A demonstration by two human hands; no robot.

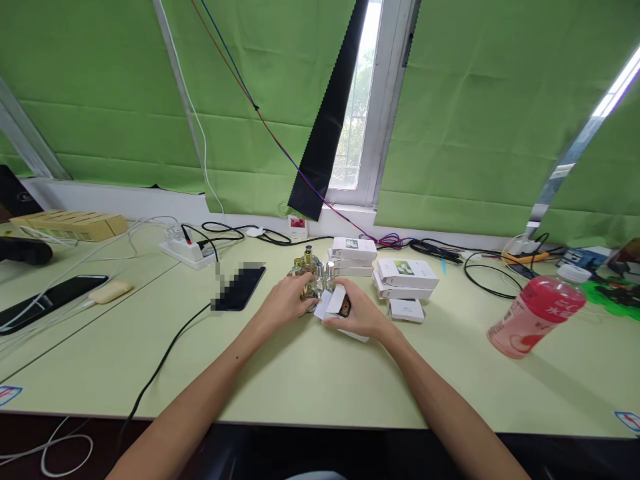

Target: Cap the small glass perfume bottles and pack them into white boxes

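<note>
My right hand (363,312) is closed around a small white carton (336,301), tilted with its end flap open toward the left. Something dark and brown shows inside the carton's mouth. Just left of it, my left hand (285,300) has thumb and fingers curled round a small glass bottle (311,308), mostly hidden by the fingers. Several more small glass bottles (320,277) with silver and gold caps stand upright in a cluster right behind both hands. Under my right hand, part of another white box (356,335) lies on the table.
Stacked white boxes (406,275) stand to the right, with another stack (353,252) behind the bottles. A pink drink bottle (537,312) stands farther right. A dark phone (245,290) lies on the left, near a power strip (185,250). Black cables (435,249) run along the back.
</note>
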